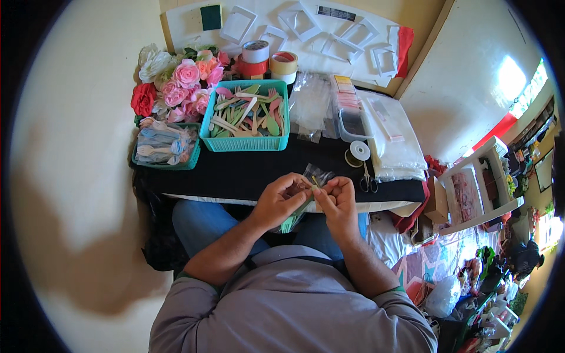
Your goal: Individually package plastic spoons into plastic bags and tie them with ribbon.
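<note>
Just over the table's near edge, my left hand is closed round a clear plastic bag of plastic cutlery. The bag's gathered mouth sticks up between my hands. A green fork shows through it below my left hand, tines down; the other pieces inside are mostly hidden. My right hand pinches at the bag's neck, where a thin yellowish strip stands out; whether this is a tie I cannot tell. Ahead, a turquoise basket holds loose pink, green and cream spoons and forks. Left of it, a smaller basket holds bagged cutlery.
Scissors and a wire spool lie right of my hands. Behind them are a clear plastic container and stacked plastic bags. Tape rolls and artificial flowers stand at the back left. A white rack is at the right.
</note>
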A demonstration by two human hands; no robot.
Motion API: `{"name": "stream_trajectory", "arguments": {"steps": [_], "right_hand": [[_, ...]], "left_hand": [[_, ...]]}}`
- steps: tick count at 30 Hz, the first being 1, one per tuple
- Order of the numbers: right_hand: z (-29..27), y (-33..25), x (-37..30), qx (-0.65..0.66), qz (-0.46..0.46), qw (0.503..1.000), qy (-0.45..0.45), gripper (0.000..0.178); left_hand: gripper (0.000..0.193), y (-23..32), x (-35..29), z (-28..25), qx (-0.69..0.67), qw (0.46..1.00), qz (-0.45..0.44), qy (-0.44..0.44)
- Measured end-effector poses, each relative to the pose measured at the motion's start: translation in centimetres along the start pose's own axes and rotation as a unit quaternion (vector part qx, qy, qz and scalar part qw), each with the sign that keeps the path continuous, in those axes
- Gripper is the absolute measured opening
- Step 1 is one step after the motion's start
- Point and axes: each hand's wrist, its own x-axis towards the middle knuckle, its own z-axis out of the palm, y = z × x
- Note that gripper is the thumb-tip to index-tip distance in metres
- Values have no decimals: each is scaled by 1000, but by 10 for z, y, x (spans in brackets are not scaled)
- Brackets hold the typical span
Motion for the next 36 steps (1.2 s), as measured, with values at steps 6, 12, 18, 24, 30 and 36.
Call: {"name": "stream_trajectory", "arguments": {"steps": [6,12,18,24,30,36], "right_hand": [[1,-3,-4,19,71,997,19,28],[-4,1,-2,-30,41,998,28,19],[-10,-6,-4,-53,54,997,-19,21],[-12,-14,-5,-45,69,995,-49,20],[-4,-14,-10,-25,16,999,-43,21],[-2,-21,-18,-140,-69,987,-35,24]], "left_hand": [[17,1,-2,3,-6,1000,20,4],[18,15,-6,10,148,987,51,44],[20,18,-7,12,211,970,112,53],[24,36,-11,16,255,959,107,59],[25,36,-12,10,260,955,141,31],[23,51,-17,7,213,966,144,-20]]}}
